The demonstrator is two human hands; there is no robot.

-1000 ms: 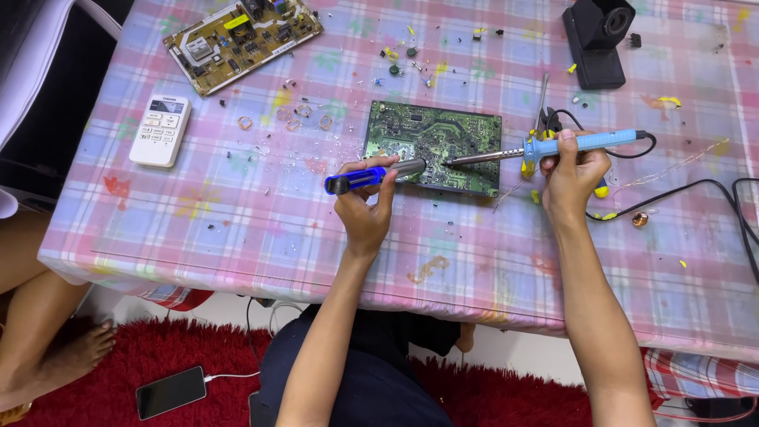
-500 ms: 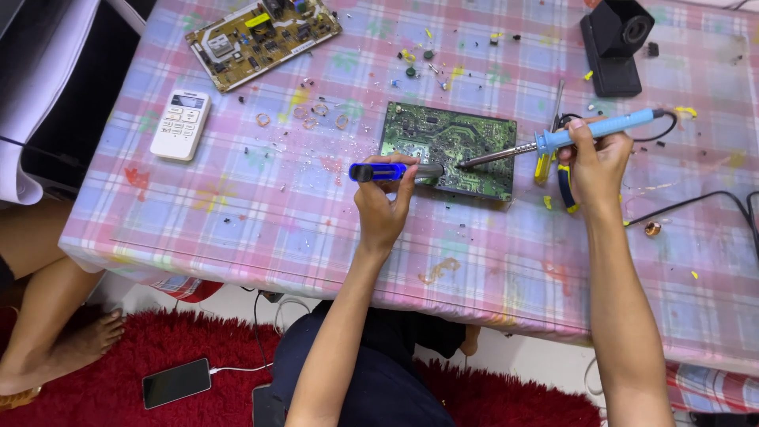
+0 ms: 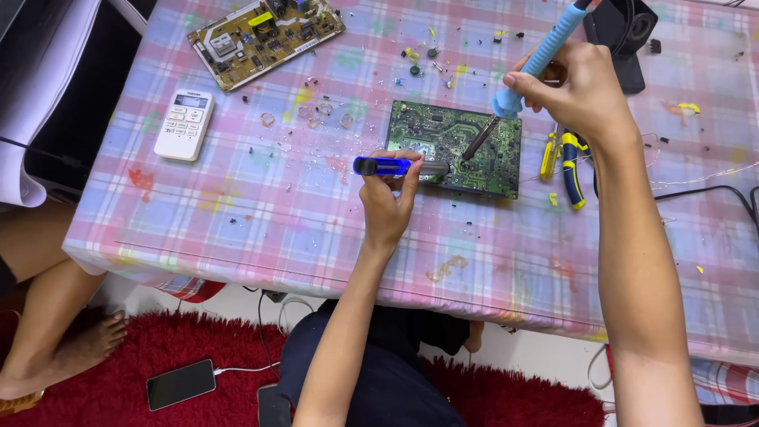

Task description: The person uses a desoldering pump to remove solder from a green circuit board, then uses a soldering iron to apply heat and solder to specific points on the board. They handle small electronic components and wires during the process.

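Left grip (image 3: 389,194) pinches a blue desoldering pump (image 3: 399,167) at the green circuit board's (image 3: 455,146) near edge; right grip (image 3: 573,87) clasps a light-blue soldering iron (image 3: 526,67), tip on the board.

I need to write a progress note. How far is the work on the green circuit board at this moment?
Done: the green circuit board lies solder side up, and loose small parts lie scattered on the table. In hand: the right hand holds the soldering iron with its tip on the board; the left hand holds a blue desoldering pump beside that spot. Left: I cannot tell how many joints remain. A second board lies apart.
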